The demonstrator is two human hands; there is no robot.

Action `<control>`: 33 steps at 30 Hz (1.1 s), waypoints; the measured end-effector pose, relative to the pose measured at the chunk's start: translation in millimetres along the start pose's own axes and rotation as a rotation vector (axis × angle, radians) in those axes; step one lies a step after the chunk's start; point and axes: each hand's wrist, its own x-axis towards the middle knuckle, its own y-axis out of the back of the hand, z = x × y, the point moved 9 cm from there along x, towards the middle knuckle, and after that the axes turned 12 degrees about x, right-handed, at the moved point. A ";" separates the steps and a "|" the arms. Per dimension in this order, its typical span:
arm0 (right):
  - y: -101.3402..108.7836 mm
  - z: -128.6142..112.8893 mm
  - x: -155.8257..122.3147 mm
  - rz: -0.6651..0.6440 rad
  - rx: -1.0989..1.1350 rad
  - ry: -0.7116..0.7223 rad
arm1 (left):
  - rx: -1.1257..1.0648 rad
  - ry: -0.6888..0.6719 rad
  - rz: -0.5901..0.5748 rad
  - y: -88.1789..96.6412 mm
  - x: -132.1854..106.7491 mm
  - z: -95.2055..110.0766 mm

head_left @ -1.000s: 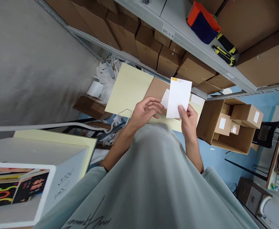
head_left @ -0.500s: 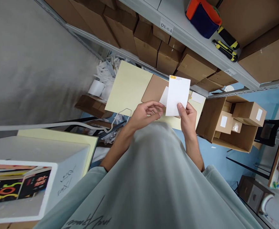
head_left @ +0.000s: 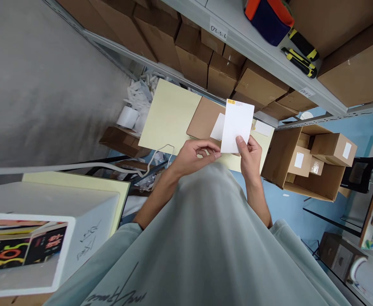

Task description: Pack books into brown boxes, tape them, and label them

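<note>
My right hand [head_left: 250, 155] grips a white label [head_left: 238, 123] by its lower right part, thumb flat on the face. A small yellow logo and fine print run along the label's top edge. At its lower left corner, the thumb and fingertips of my left hand [head_left: 199, 156] come together in a loose pinch. Behind the label, a flat brown cardboard box [head_left: 202, 119] with a white sticker [head_left: 218, 126] on it lies on the pale yellow tabletop [head_left: 170, 110]. The label hides part of the box.
Shelves with brown cartons [head_left: 194, 55] rise beyond the table. Cutters [head_left: 299, 63] lie on the upper shelf. At right stands an open carton [head_left: 277, 159] holding smaller boxes. A white foam box [head_left: 94, 229] is at lower left, and a pale cable [head_left: 110, 165] crosses the left side.
My left hand has moved slightly right and its fingertips have closed in on the label's lower left corner. The right hand keeps its hold, and the view has shifted a little.
</note>
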 end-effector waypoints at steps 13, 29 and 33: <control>-0.3 26.2 6.2 -0.014 -0.142 0.005 | -0.081 0.004 0.005 -6.0 3.0 -3.2; -34.6 10.8 -6.7 -0.138 -0.243 0.076 | 0.158 -0.184 0.044 15.2 5.5 -2.7; -25.8 25.0 -0.5 -0.066 -0.147 -0.042 | 0.222 -0.127 0.101 39.3 6.4 -26.5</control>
